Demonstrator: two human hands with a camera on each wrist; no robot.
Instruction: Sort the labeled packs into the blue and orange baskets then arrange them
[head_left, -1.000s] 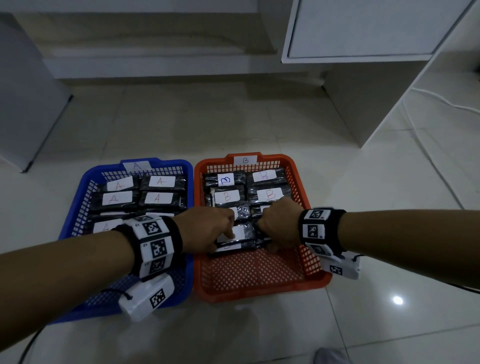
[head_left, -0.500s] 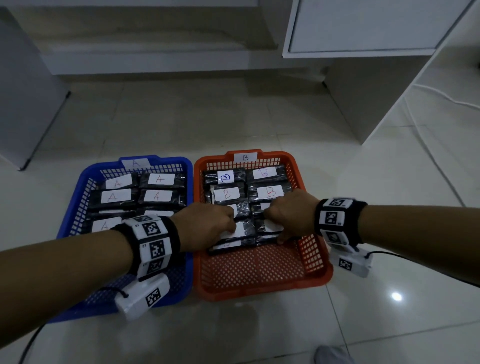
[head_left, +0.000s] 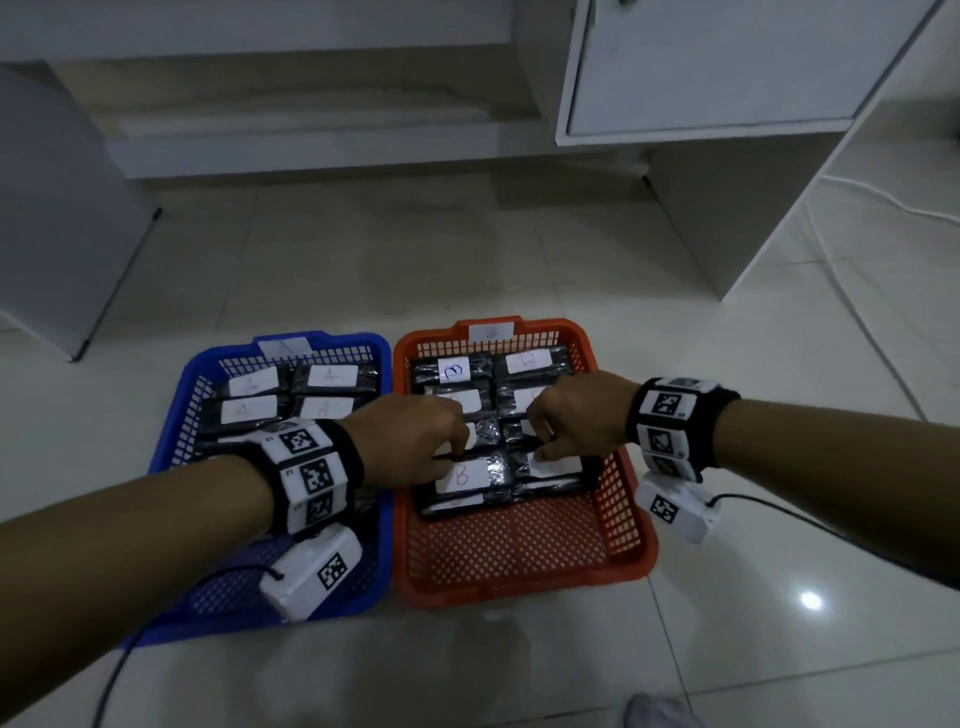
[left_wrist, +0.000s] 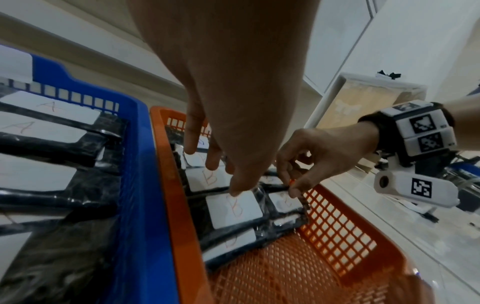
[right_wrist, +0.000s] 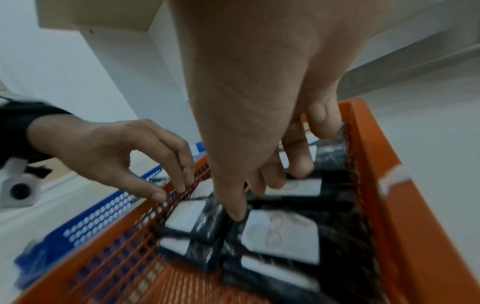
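Note:
The orange basket (head_left: 524, 584) on the floor holds two columns of black packs with white B labels. Beside it on the left, the blue basket (head_left: 382, 374) holds the A packs (head_left: 249, 410). My left hand (head_left: 457, 444) is over the orange basket's left column. In the left wrist view its fingers (left_wrist: 215, 162) point down fairly straight onto the packs, and its thumb touches a B pack (left_wrist: 235, 209). My right hand (head_left: 540, 441) is over the right column. Its curled fingers (right_wrist: 298, 164) and thumb close round a B pack (right_wrist: 296, 188).
A white cabinet (head_left: 701, 67) hangs over the floor at the back right, and a grey panel (head_left: 57, 208) stands at the left. A white cable (head_left: 883, 200) runs across the tiles on the right. The near half of the orange basket (left_wrist: 298, 277) has no packs in it.
Both hands have slid a little farther from me along the orange basket's pack rows. The right wrist has shifted to the right, uncovering the near B labels.

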